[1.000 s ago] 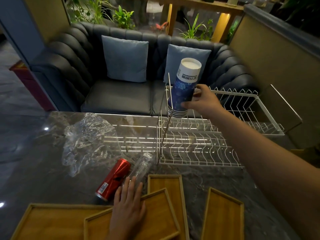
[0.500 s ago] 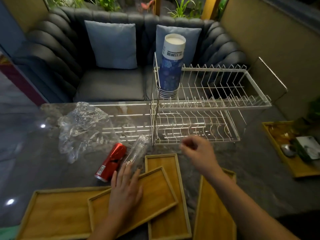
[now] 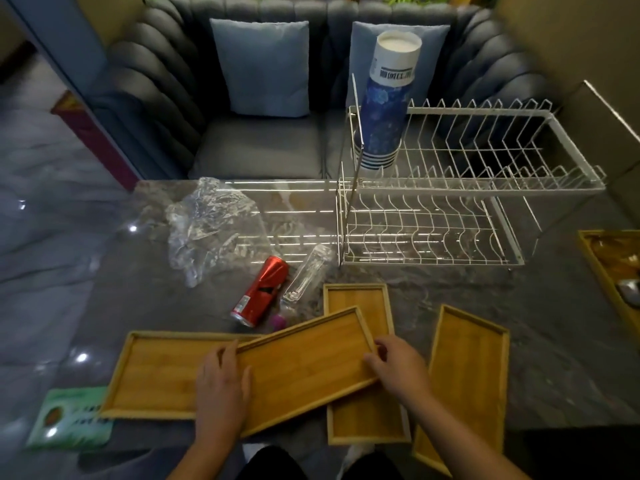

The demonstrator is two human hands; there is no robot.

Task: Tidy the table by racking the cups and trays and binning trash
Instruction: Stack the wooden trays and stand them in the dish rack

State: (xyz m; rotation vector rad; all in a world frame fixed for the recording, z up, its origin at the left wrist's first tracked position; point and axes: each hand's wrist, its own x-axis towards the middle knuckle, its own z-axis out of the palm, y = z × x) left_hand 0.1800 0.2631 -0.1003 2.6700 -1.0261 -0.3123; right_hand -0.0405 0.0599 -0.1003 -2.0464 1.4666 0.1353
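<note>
**Lifting the top tray off the pile, rack waiting beyond**

Nearest the person, both hands are on the top tray [image 3: 304, 362]. The left hand [image 3: 221, 382] curls over its left end, and the right hand [image 3: 398, 368] pinches the rim at its right end. A grip at each short end looks chosen to lift the long board level and swing it round. The top tray's long axis runs diagonally, from near-left to far-right. It lies across the left tray [image 3: 159, 372], which sits crosswise, and the middle tray [image 3: 356, 299], whose long axis points away toward the rack. The right tray [image 3: 464, 368] lies apart, also lengthwise near to far, slightly slanted. A green card [image 3: 69, 417] sits at the near-left corner of the tabletop [image 3: 554, 341].

Just past the trays is the trash. A red can [image 3: 261, 296] lies on its side, with a clear bottle [image 3: 306, 275] close beside it and roughly parallel, both angled away to the right. Crumpled plastic wrap [image 3: 211, 226] lies further left.

Beyond that stands the white wire rack [image 3: 485, 114], its slots running across its length, so I would expect each tray to go in on edge. The lower tier is bare. A stack of cups [image 3: 384, 109] stands upside down at the upper tier's left end, its axis upright. A dark sofa [image 3: 259, 143] sits behind.
</note>
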